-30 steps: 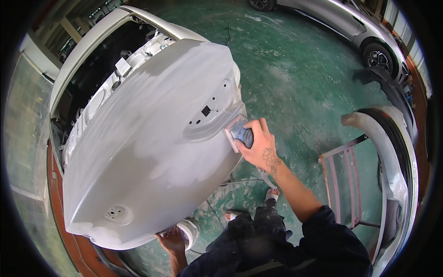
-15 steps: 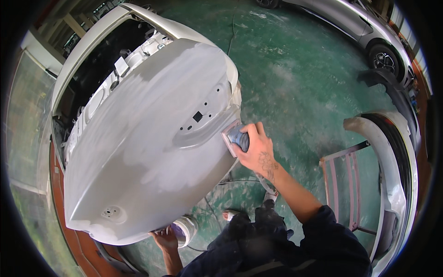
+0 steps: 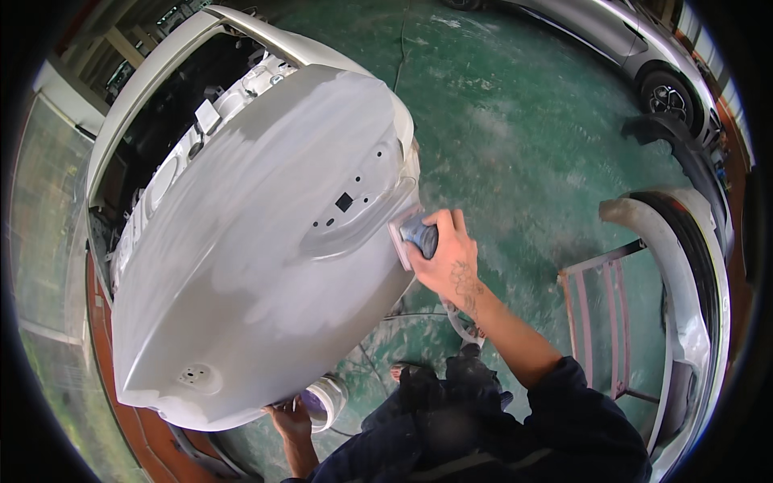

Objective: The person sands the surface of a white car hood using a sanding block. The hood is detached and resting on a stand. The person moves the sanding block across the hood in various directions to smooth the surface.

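Observation:
A large grey-and-white sanded car panel (image 3: 266, 241), with a recess and several small holes, fills the left half of the view. My right hand (image 3: 443, 249) is wrapped round a power sander (image 3: 417, 232). Its pad lies against the panel's right edge, just below the recess. A pale hose (image 3: 456, 318) hangs below my right wrist. My left hand (image 3: 290, 420) is at the panel's lower edge and seems to grip it; the fingertips are partly hidden. Beside that hand is a white bucket (image 3: 328, 401).
At the right, a curved car body part (image 3: 692, 322) rests by a metal stand (image 3: 600, 322). A silver car (image 3: 612, 36) is parked at the far right on the green floor (image 3: 507, 137). A dark cable (image 3: 374, 366) runs over the floor near my feet.
The sander and my right hand have shifted very slightly along the panel's edge. My left hand stays at the lower edge, and the view has moved a little.

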Motion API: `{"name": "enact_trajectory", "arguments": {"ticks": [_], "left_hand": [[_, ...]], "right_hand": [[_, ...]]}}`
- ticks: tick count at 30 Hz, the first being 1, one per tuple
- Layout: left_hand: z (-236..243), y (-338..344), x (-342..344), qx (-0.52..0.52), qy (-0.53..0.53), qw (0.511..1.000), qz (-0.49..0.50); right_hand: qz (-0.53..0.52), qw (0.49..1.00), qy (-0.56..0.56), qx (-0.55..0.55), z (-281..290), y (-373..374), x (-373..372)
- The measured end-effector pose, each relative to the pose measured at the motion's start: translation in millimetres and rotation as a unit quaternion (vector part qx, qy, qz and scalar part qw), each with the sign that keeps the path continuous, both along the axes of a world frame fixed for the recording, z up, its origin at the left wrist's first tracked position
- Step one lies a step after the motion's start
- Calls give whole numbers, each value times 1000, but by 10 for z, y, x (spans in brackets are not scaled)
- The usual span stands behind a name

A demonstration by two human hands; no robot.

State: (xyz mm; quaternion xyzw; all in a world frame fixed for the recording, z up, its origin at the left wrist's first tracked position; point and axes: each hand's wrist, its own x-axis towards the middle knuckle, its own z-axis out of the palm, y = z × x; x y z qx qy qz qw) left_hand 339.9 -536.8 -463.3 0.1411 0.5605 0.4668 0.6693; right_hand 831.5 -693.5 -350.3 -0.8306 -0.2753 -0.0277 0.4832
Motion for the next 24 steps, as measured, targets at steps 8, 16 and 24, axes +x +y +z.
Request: {"name": "enact_trajectory", "arguments": {"ticks": [8, 16, 24], "left_hand": [[16, 26, -30, -12, 17, 1000, -12], [129, 35, 42, -25, 26, 999, -24], [159, 19, 134, -5, 38, 999, 2]], "right_hand": [[-33, 998, -19, 44, 88, 166, 29], [-75, 995, -29, 54, -97, 112, 145], [1, 992, -69, 107, -445, -17, -885]]}}
